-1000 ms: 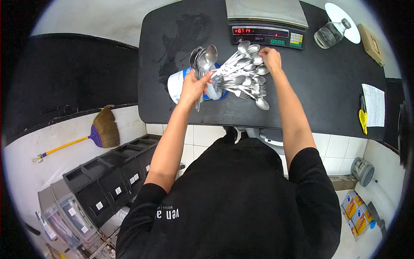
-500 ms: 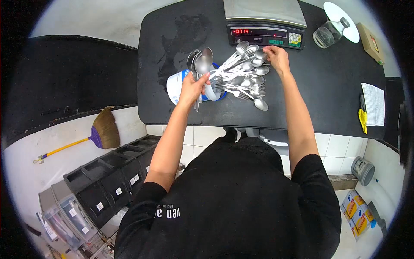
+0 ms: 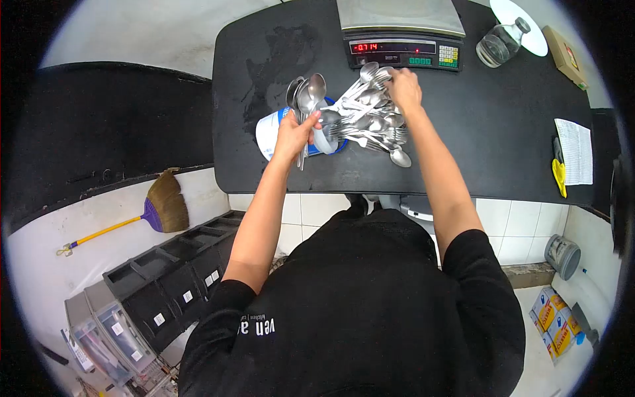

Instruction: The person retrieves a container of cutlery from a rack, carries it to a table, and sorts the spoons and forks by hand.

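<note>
A bunch of large metal spoons [image 3: 309, 94] stands bowls-up in my left hand [image 3: 293, 135], which is closed around their handles. Just behind it a white bucket [image 3: 267, 134] with a blue rim lies on its side. From its mouth a heap of spoons and forks [image 3: 374, 124] spreads out to the right over the black table [image 3: 476, 145]. At the upper right of this heap is my right hand [image 3: 405, 89], its fingers bent down onto the cutlery. What its fingertips hold, if anything, is hidden.
A digital scale [image 3: 403, 49] reading -0.714 stands at the back. To its right are a glass bottle [image 3: 499, 45], a white plate [image 3: 529, 26] and a small box [image 3: 565, 58]. A paper sheet [image 3: 574, 151] and a yellow-handled tool [image 3: 559, 177] lie near the right edge.
My right hand has moved left and slightly inward over the heap, and the upper pieces there have shifted. My left hand keeps the large spoons in nearly the same place.
</note>
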Demonstrator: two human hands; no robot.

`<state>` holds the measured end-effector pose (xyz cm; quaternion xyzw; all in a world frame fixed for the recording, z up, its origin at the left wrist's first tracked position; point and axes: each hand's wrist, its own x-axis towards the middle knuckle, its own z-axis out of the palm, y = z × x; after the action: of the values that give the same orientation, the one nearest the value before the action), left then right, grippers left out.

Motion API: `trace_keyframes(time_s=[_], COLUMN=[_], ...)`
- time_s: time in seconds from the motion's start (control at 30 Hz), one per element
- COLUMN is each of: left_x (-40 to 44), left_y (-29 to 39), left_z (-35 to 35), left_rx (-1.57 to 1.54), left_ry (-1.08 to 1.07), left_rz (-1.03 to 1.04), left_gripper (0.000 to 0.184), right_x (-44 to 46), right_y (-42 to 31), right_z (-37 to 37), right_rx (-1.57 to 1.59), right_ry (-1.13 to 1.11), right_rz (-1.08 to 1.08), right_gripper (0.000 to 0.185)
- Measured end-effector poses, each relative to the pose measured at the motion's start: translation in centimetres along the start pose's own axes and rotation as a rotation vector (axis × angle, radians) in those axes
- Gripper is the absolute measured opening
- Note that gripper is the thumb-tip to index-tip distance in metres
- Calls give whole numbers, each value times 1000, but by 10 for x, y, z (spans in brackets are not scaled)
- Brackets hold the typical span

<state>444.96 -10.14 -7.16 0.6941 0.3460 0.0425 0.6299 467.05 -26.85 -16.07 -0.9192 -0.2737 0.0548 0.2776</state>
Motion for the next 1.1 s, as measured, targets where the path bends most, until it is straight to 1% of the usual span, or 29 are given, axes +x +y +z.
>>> trace_keyframes(time_s=[0.07,0.1,0.17,0.3,0.33,0.43,0.53,0.6,0.63,0.7,0.73,0.77,0.8,0.83,0.87,0.9,0.93,0.97,1.0,1.03,1.07,1.1], left_x=[3,5,5,-1,-2,-16,-32,-36,-37,-41,-43,-45,-51,-58,-65,-72,-80,-87,-93,-98,-102,-105], left_y=[-2,-4,-3,10,15,34,41,40,33,27,26,27,32,33,31,29,26,22,14,4,0,-4], left_z=[1,-1,-2,0,-1,-15,-38,-45,-48,-49,-46,-41,-34,-30,-26,-22,-12,-2,1,6,15,23], left_rx=[-2,-10,-13,-34,-66,-32,40,54,10,-22,-38,-56,-64,34,57,78,44,11,37,4,13,20], left_ry=[0,2,5,9,1,2,40,56,94,143,137,130,120,116,67,17,14,9,-53,-101,-115,-126], left_rz=[-3,5,11,-10,-11,13,-42,-69,-89,-124,-116,-105,-130,-148,-176,-205,-196,-192,-238,-238,-252,-266], left_gripper=[19,20,21,19,18,18,18,18,18,18,18,18,19,20,21,22,25,27,29,28,28,28], right_x=[3,7,14,17,16,9,7,10,11,10,8,6,3,-1,-8,-19,-31,-43,-56,-67,-78,-90], right_y=[19,27,42,55,55,50,50,51,52,54,54,55,54,55,53,49,46,45,45,48,51,52], right_z=[6,7,11,14,12,8,4,2,1,-1,-3,-7,-14,-23,-37,-53,-69,-84,-97,-106,-109,-109], right_rx=[-87,-86,4,83,82,56,84,136,146,172,189,200,260,319,328,432,536,583,630,644,659,667], right_ry=[78,79,-73,-104,-100,-123,-159,-215,-222,-173,-91,-102,-38,29,25,-19,-64,-125,-188,-258,-331,-348], right_rz=[98,100,82,94,98,99,93,161,162,117,51,52,-40,-129,-125,-149,-171,-150,-126,-130,-135,-121], right_gripper=[19,19,18,19,19,20,22,24,24,23,22,22,20,19,19,18,17,17,16,16,16,16])
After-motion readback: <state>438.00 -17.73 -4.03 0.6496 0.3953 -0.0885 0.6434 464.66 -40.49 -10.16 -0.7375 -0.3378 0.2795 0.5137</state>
